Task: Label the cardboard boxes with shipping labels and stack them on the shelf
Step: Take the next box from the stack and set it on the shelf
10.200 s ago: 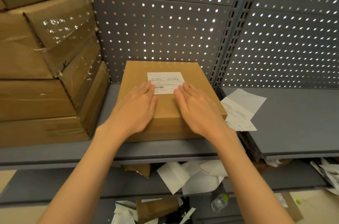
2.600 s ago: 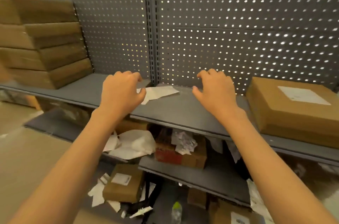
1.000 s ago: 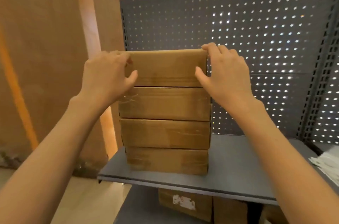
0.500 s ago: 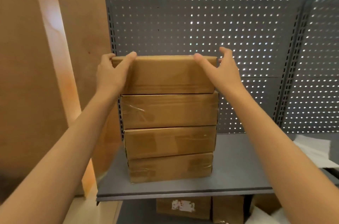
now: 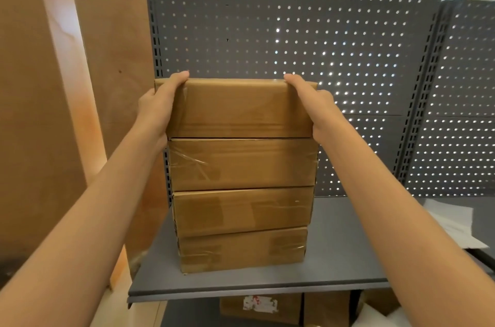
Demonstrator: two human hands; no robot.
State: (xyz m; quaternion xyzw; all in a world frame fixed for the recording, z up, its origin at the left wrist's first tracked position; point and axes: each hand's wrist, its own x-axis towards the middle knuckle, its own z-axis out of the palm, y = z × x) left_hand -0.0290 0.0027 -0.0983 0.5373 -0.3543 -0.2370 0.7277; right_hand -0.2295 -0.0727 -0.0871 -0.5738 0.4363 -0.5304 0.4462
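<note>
Several taped cardboard boxes stand in one stack on the grey shelf (image 5: 348,267). The top box (image 5: 238,108) has both of my hands on it. My left hand (image 5: 160,104) grips its left end, thumb over the top edge. My right hand (image 5: 313,101) grips its right end, fingers over the top. Below it lie the second box (image 5: 241,164), a third box (image 5: 242,211) and the bottom box (image 5: 242,250). No label shows on the faces turned toward me.
A grey perforated back panel (image 5: 321,45) rises behind the stack. A brown wooden wall (image 5: 40,85) stands at the left. White label sheets (image 5: 452,222) lie on the shelf at the right. More boxes (image 5: 259,306) sit on the lower shelf.
In the oldest frame I pressed a label on a box, then my hands hung open over the shelf. Over the last second both hands settled onto the top box's ends; the view drew closer.
</note>
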